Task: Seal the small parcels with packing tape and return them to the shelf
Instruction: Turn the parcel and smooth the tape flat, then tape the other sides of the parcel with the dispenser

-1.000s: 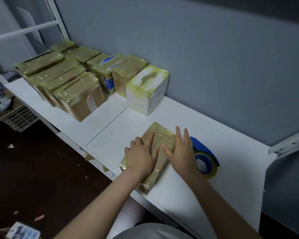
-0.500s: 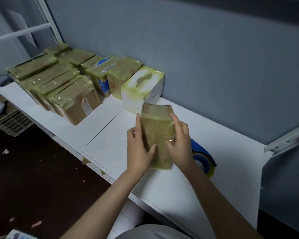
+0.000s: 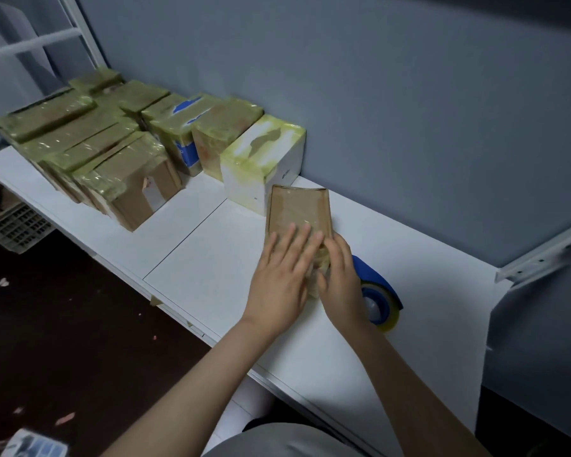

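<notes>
A taped brown parcel (image 3: 297, 209) lies at centre frame on the white table (image 3: 211, 258), its long axis pointing up-frame and its far end just beside a white box (image 3: 264, 159). The left hand (image 3: 279, 288) presses flat on top, fingers straight. The right hand (image 3: 342, 282) grips the parcel's near right edge. Open tabletop lies to the left, and a blue tape dispenser (image 3: 379, 291) is close on the right.
</notes>
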